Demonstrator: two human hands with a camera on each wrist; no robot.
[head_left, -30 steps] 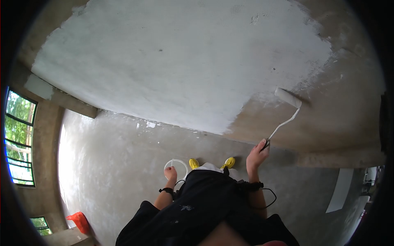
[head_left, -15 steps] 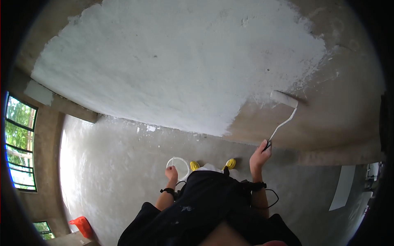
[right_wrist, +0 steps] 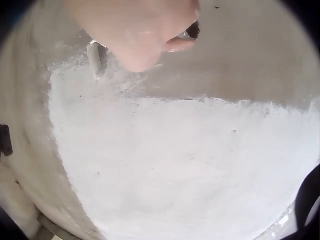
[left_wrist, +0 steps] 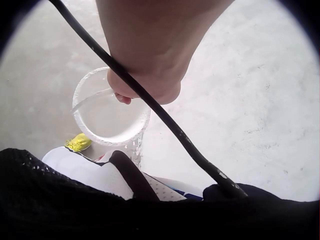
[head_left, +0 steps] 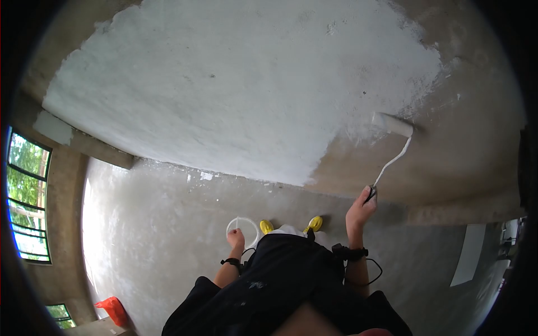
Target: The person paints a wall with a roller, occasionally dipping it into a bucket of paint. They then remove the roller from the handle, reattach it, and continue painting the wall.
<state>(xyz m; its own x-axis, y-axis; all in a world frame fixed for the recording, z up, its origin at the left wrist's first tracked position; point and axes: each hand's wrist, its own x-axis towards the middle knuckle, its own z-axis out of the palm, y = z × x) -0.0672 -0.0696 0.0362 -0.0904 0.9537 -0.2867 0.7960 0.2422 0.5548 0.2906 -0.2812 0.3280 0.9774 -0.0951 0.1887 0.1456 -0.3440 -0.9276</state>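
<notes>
My right hand [head_left: 361,211] grips the dark handle of a paint roller [head_left: 394,124], whose bent frame is coated white. The roller's sleeve lies at the wall [head_left: 358,173], over the ragged border between white paint and bare brown surface. In the right wrist view the hand [right_wrist: 140,30] covers most of the tool, and the roller sleeve [right_wrist: 94,60] shows beside it. Low by my left side, my left hand [head_left: 236,239] holds the handle of a round white bucket [head_left: 258,231]. From the left wrist view, the bucket [left_wrist: 107,140] hangs below the curled hand [left_wrist: 147,75].
Yellow shoes [head_left: 315,223] stand close to the wall's foot. White paint flecks [head_left: 206,176] dot the grey floor. A red bag [head_left: 115,311] lies at lower left, near windows [head_left: 28,190]. A pale panel [head_left: 468,255] is at right. A black cable [left_wrist: 165,115] crosses the left wrist view.
The roller first shifts slightly left in view, then moves up and right along the paint border. My right hand goes rightward with it; the left hand and bucket stay nearly still.
</notes>
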